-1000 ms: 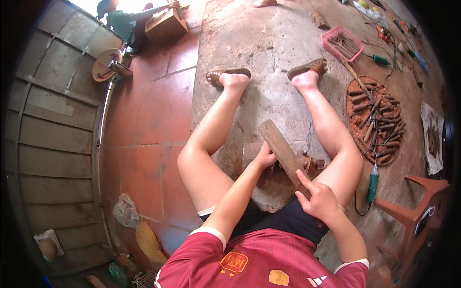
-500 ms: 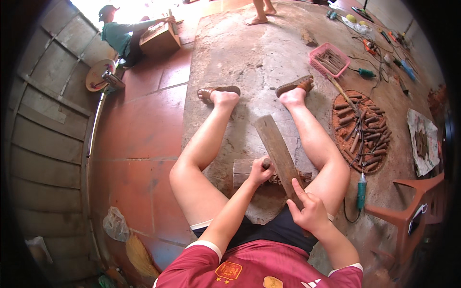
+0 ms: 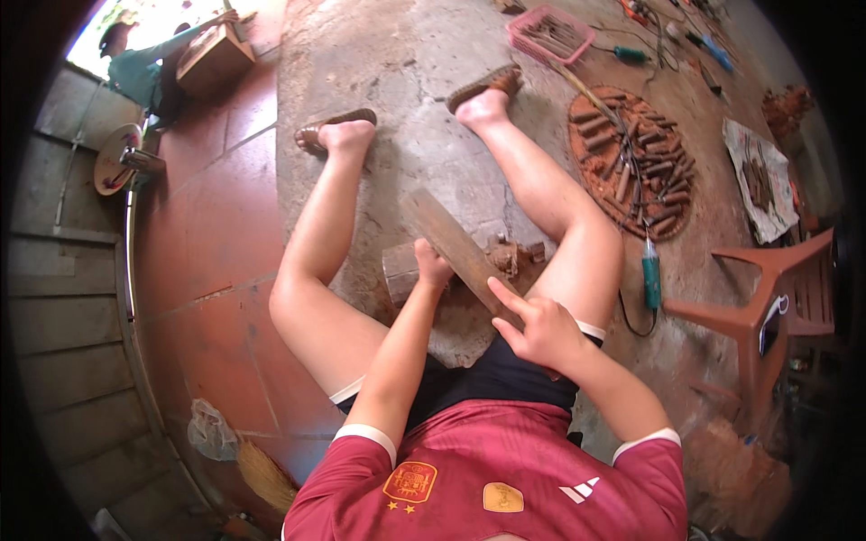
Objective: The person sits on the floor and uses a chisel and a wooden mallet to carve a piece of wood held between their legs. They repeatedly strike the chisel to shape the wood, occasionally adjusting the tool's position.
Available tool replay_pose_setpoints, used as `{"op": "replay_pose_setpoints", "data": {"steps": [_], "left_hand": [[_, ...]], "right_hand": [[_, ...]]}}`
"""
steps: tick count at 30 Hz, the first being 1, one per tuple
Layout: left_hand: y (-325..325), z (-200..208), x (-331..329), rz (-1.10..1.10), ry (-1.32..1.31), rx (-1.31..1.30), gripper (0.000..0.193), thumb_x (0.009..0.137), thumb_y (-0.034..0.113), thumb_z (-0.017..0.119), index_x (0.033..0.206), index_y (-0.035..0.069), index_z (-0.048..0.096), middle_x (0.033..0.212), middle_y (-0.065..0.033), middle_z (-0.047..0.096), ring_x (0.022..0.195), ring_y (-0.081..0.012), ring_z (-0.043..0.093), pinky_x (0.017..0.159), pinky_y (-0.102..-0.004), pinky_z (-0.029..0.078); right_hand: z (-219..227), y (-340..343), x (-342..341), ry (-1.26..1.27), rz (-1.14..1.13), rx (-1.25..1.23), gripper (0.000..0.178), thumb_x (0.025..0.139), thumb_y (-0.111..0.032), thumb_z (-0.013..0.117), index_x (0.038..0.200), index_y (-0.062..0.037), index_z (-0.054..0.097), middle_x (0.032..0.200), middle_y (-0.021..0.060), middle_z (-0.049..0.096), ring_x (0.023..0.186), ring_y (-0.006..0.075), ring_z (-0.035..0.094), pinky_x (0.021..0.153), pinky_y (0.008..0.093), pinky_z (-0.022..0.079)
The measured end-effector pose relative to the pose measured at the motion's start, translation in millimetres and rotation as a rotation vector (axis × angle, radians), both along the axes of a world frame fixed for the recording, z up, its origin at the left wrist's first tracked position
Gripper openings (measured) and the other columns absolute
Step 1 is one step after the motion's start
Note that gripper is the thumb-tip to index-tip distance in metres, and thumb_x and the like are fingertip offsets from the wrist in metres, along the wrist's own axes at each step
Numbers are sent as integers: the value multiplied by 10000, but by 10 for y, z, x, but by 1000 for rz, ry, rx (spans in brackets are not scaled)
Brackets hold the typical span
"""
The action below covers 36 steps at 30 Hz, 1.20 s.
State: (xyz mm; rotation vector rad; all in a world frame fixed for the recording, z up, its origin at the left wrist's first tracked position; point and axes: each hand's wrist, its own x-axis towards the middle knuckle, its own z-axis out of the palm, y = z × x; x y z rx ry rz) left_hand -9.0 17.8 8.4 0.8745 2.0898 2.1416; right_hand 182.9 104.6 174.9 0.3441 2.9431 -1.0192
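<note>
My right hand (image 3: 546,335) is wrapped round the near end of a flat wooden bat (image 3: 456,248), its index finger laid along the wood. The bat slants away to the left, between my knees. My left hand (image 3: 433,264) is a closed fist against the bat's left edge. A dark, round-ended handle stuck out of this fist a moment ago; the bat now hides it. Below the hands lies a wooden block (image 3: 395,269) on the floor. A rough brown carved piece of wood (image 3: 507,256) shows to the right of the bat, its middle covered.
A round bed of reddish sawdust (image 3: 582,158) to the right holds several wooden-handled tools. Close by are a green power tool (image 3: 651,281) with a cord, a pink basket (image 3: 519,38) and a brown plastic chair (image 3: 753,311). Another person (image 3: 140,77) sits at far left beside a wooden box (image 3: 216,61).
My view has shifted, so the scene sits further left and up. The bat has tilted more to the left and come down against my left fist, covering the handle end.
</note>
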Motion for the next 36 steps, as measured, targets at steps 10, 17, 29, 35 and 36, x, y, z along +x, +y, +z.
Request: {"op": "replay_pose_setpoints", "data": {"steps": [10, 17, 29, 35, 36], "left_hand": [[-213, -351, -225, 70, -318, 79, 312, 904, 58, 618, 617, 63, 494, 538, 13, 501, 464, -72, 466, 432, -248, 369], [-111, 241, -385, -200, -89, 0, 285, 869, 8, 616, 620, 28, 478, 523, -20, 486, 462, -95, 448, 432, -258, 355], [-186, 174, -484, -458, -307, -16, 243, 808, 22, 624, 632, 36, 457, 616, -46, 525, 545, -105, 453, 515, -250, 361], [-248, -121, -404, -174, -107, -163, 278, 901, 125, 674, 705, 56, 491, 607, -13, 549, 545, -76, 497, 502, -225, 394], [-260, -139, -399, -173, -114, -184, 314, 936, 201, 662, 715, 53, 495, 601, -16, 558, 547, -74, 500, 498, -234, 397]], "right_hand": [[283, 170, -37, 350, -219, -294, 628, 832, -101, 705, 1414, -42, 476, 739, 194, 688, 692, 206, 711, 662, 304, 524], [-416, 92, 83, 107, -328, -379, 602, 849, -146, 694, 1416, -105, 495, 764, 178, 678, 580, 123, 598, 623, 290, 506], [-1228, 4, -4, 122, -532, -509, 605, 849, -250, 686, 1416, -156, 498, 665, 164, 669, 433, 112, 511, 521, 298, 475], [-1126, 3, 25, -17, -530, -532, 605, 849, -271, 686, 1417, -180, 499, 668, 168, 674, 433, 115, 516, 521, 302, 477], [-1122, 7, 21, -15, -521, -520, 604, 848, -271, 687, 1416, -184, 500, 669, 169, 674, 433, 117, 517, 522, 303, 478]]}}
